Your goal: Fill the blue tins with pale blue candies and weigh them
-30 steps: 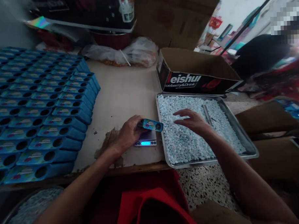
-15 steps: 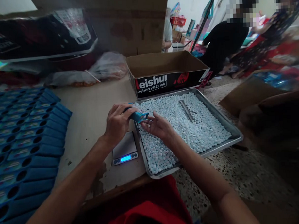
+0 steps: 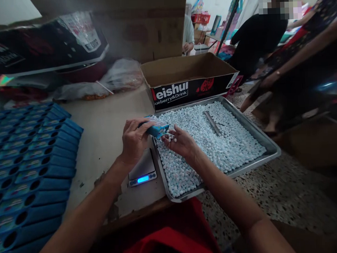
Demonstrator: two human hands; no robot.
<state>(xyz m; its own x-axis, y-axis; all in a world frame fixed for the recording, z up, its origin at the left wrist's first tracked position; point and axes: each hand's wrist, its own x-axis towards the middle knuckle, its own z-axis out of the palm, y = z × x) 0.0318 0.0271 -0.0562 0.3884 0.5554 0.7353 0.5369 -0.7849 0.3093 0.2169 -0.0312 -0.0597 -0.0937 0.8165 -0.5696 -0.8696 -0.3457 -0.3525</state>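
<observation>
Blue box point(image 3: 156, 129) sits in my left hand point(image 3: 134, 140), gripped from above with the fingers curled over its top and the thumb beneath; the hand is clamped firmly on it. I hold the box level, above the near left corner of the metal tray point(image 3: 268, 145), its open end pointing right. My right hand point(image 3: 178, 142) is cupped palm up just beside that open end, fingertips almost touching it. A few pale blue-white pellets point(image 3: 171, 136) lie on the fingers of that hand; the hand is loosely open, not closed round anything.

Below the left hand, a small digital scale point(image 3: 142, 170) rests on the table point(image 3: 102, 132), its display lit blue, its platform bare. The scale sits just left of the tray edge. The tray is filled with pale pellets, and a flat metal strip point(image 3: 212, 122) lies on them towards the far side.

Behind the tray stands an open cardboard carton point(image 3: 183, 76) with a black printed side. To my left, rows of matching blue boxes point(image 3: 29, 168) cover the table, stacked in overlapping lines. A clear plastic bag point(image 3: 119, 78) lies at the far edge of the table. Other people stand at the upper right, well apart from my hands.
</observation>
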